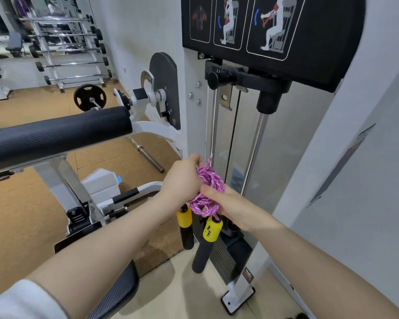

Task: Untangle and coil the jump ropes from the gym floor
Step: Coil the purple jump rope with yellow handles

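Both arms extended forward, meeting before the weight machine (258, 139). Left hand (182, 180) and right hand (230, 207) both closed on the bundled pink jump rope (209, 192); its two yellow-and-black handles (211, 231) dangle below.

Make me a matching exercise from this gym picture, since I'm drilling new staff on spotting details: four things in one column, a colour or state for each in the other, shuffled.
Things:
1. rope
2. handles
3. roller pad
4. loose bar

Colour or state:
A. lying on the floor
B. pink, bunched in both hands
C. black, mounted on the machine
D. yellow and black, hanging down

Pairs: 1-B, 2-D, 3-C, 4-A. The left hand and right hand both grip the rope.
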### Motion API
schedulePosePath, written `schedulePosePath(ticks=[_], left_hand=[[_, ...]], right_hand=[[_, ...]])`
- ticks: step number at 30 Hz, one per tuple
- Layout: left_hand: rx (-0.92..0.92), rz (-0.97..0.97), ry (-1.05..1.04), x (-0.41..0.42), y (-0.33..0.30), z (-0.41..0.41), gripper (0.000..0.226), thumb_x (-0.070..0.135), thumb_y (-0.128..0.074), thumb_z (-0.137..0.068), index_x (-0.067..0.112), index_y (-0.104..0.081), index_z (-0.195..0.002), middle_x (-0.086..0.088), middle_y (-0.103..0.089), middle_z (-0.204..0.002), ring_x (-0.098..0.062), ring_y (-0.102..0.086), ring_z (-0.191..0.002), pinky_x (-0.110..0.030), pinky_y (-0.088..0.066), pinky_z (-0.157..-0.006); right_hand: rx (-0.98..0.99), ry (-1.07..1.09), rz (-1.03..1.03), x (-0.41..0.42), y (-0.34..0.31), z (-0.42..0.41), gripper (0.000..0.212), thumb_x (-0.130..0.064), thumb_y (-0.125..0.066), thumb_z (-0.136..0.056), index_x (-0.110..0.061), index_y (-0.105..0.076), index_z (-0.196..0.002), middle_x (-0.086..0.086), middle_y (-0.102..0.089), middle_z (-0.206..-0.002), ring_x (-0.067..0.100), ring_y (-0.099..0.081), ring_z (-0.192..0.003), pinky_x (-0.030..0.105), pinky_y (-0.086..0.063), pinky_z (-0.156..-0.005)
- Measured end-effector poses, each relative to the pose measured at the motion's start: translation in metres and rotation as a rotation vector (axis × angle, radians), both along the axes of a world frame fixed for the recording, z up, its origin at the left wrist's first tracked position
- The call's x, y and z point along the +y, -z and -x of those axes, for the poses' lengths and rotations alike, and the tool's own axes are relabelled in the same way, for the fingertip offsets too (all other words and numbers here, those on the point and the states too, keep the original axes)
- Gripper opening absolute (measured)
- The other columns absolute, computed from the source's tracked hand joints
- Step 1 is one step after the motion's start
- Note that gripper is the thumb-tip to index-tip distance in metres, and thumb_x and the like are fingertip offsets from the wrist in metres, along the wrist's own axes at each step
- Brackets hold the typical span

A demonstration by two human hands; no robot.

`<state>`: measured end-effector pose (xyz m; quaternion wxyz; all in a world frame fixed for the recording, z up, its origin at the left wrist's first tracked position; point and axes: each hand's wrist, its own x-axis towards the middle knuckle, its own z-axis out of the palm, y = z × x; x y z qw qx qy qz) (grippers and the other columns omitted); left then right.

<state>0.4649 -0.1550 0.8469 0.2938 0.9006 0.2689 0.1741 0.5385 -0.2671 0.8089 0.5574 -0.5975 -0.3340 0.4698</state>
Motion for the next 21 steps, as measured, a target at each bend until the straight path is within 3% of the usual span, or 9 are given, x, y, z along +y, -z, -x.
schedulePosePath(ticks=[2,4,7,9,11,14,16,18,21], left_hand=[[-0.018,-0.053,0.030,0.000,-0.002,-0.001,0.021,0.001,-0.056,-0.077,0.016,-0.046,-0.088,-0.009,-0.064,-0.078,-0.026,-0.058,-0.069,-0.039,-0.049,-0.060],[0.011,0.066,0.126,0.002,-0.002,-0.001,0.020,0.007,-0.063,-0.079,0.015,-0.049,-0.091,-0.003,-0.063,-0.075,-0.020,-0.059,-0.068,-0.031,-0.048,-0.056],[0.068,0.486,0.261,0.001,-0.001,0.001,0.023,0.012,-0.068,-0.081,0.013,-0.058,-0.101,-0.006,-0.069,-0.087,-0.019,-0.068,-0.079,-0.032,-0.056,-0.074],[0.015,0.775,0.329,-0.004,0.001,0.004,0.027,0.004,-0.064,-0.084,0.008,-0.058,-0.110,-0.010,-0.068,-0.092,-0.018,-0.067,-0.082,-0.029,-0.055,-0.081],[-0.059,0.978,0.417,-0.010,0.003,0.005,0.031,-0.003,-0.059,-0.086,0.002,-0.056,-0.116,-0.010,-0.067,-0.089,-0.017,-0.066,-0.079,-0.025,-0.054,-0.078],[-0.147,0.996,0.454,-0.019,0.002,0.006,0.028,0.002,-0.054,-0.090,-0.001,-0.054,-0.118,-0.003,-0.066,-0.076,-0.011,-0.063,-0.067,-0.021,-0.052,-0.069],[-0.184,0.887,0.431,-0.024,-0.006,0.003,0.023,0.011,-0.049,-0.095,0.001,-0.055,-0.115,0.002,-0.060,-0.063,-0.006,-0.055,-0.054,-0.019,-0.047,-0.058],[-0.211,0.760,0.446,-0.033,-0.019,0.000,0.019,0.017,-0.044,-0.098,0.006,-0.058,-0.106,0.007,-0.052,-0.052,-0.004,-0.045,-0.044,-0.016,-0.039,-0.049],[-0.312,0.758,0.498,-0.058,-0.047,-0.009,0.018,0.017,-0.045,-0.097,0.007,-0.059,-0.103,0.006,-0.060,-0.059,-0.002,-0.053,-0.049,-0.014,-0.043,-0.047]], right_hand=[[-0.059,0.055,-0.020,0.000,-0.002,-0.004,0.021,-0.020,-0.062,-0.088,-0.030,-0.059,-0.106,0.000,-0.070,-0.105,0.014,-0.066,-0.096,0.026,-0.050,-0.089],[-0.135,0.122,-0.029,-0.004,-0.002,-0.011,0.022,-0.015,-0.067,-0.081,-0.020,-0.064,-0.103,0.009,-0.071,-0.102,0.021,-0.067,-0.094,0.032,-0.050,-0.089],[-0.194,0.217,0.010,-0.013,0.000,-0.022,0.028,-0.013,-0.059,-0.062,-0.014,-0.065,-0.090,0.005,-0.066,-0.080,0.019,-0.063,-0.077,0.032,-0.046,-0.075],[-0.208,0.245,0.011,-0.016,0.001,-0.024,0.027,-0.005,-0.055,-0.066,-0.019,-0.062,-0.088,-0.001,-0.063,-0.078,0.015,-0.060,-0.077,0.028,-0.044,-0.072],[-0.299,0.262,0.026,-0.019,-0.001,-0.025,0.036,0.005,-0.052,-0.078,-0.025,-0.057,-0.098,-0.003,-0.063,-0.089,0.015,-0.060,-0.087,0.025,-0.046,-0.076],[-0.513,0.215,-0.003,-0.030,-0.013,-0.026,0.064,0.000,-0.061,-0.076,-0.031,-0.041,-0.128,0.001,-0.062,-0.103,0.015,-0.063,-0.085,0.029,-0.053,-0.077],[-0.582,0.177,-0.050,-0.042,-0.029,-0.025,0.080,-0.007,-0.068,-0.074,-0.042,-0.028,-0.134,0.001,-0.059,-0.110,0.010,-0.065,-0.082,0.028,-0.053,-0.081],[-0.529,0.157,-0.116,-0.056,-0.049,-0.022,0.080,-0.001,-0.072,-0.077,-0.039,-0.029,-0.133,-0.003,-0.057,-0.115,0.004,-0.066,-0.087,0.020,-0.052,-0.081],[-0.341,0.231,-0.240,-0.078,-0.076,-0.021,0.061,0.008,-0.064,-0.079,-0.022,-0.042,-0.128,-0.005,-0.063,-0.108,0.006,-0.067,-0.089,0.021,-0.054,-0.078]])
